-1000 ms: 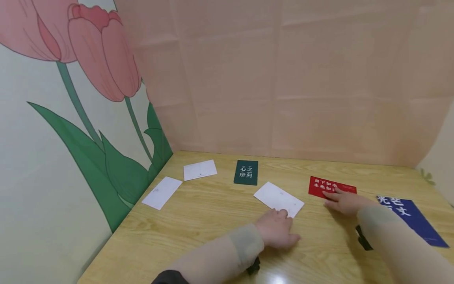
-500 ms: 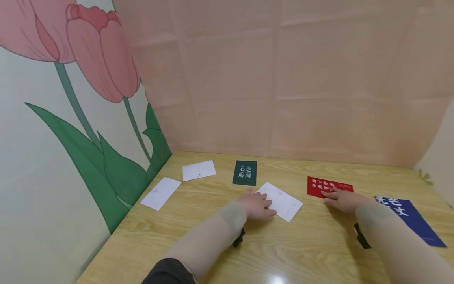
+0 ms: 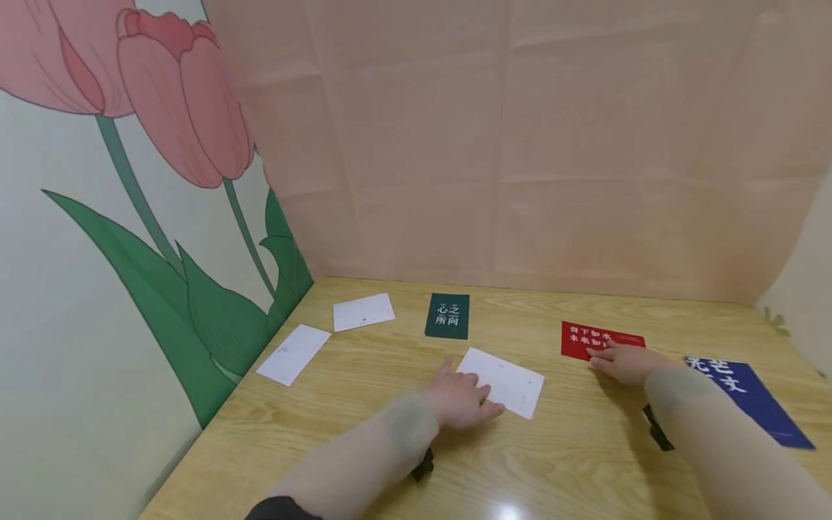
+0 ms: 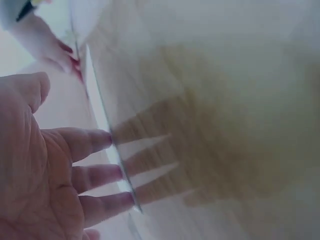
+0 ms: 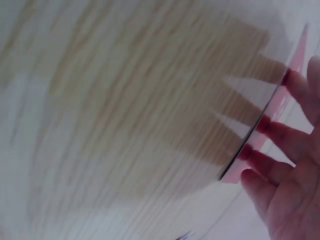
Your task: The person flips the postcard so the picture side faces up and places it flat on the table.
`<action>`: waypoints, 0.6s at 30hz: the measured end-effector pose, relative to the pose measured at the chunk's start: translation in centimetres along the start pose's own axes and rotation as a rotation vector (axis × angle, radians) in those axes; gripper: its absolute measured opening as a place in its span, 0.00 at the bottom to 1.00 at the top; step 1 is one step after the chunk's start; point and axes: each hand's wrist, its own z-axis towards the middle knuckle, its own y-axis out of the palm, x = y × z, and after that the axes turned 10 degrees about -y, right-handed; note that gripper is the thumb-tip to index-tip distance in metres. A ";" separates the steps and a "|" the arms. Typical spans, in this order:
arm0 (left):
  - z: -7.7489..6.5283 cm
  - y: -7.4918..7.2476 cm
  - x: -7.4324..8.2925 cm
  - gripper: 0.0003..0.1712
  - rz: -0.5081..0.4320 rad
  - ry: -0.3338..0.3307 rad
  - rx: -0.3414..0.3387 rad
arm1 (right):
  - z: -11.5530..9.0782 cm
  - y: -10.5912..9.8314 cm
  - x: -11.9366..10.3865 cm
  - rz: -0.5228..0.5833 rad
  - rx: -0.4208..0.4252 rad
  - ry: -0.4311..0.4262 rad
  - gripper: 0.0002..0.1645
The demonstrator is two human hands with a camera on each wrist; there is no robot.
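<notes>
A white card [image 3: 510,383] with faint small print lies on the table in front of my left hand [image 3: 458,397]. Spread, nearly straight fingers of that hand rest on the card's left edge; in the left wrist view three fingertips meet the rim of the white card [image 4: 102,120]. Farther right, a red card [image 3: 588,339] with white characters lies flat under the fingertips of my right hand [image 3: 627,363]. The right wrist view has those extended fingers on the red card [image 5: 272,112]. Part of the red card is hidden by the hand.
A dark green card [image 3: 447,316] lies at the back middle. Two more white cards, one at the back [image 3: 362,312] and one nearer the left edge [image 3: 294,354], lie on the wooden table [image 3: 364,390]. A larger blue card [image 3: 757,401] sits partly behind the right forearm.
My left hand moved left from the white card's near edge to its left side, then nearer me. The white card slid nearer and left, turning slightly. My right hand stayed on the red card.
</notes>
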 end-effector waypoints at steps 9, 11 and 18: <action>-3.7 0.4 0.1 0.36 0.061 0.064 0.008 | 0.0 1.0 0.8 -0.138 0.066 -0.044 0.43; -4.4 0.4 0.5 0.37 0.095 0.060 0.019 | -0.2 1.2 0.6 -0.185 0.107 -0.072 0.41; -5.3 1.1 1.2 0.40 0.093 0.014 0.031 | -0.1 1.3 -1.9 -0.181 0.221 -0.113 0.40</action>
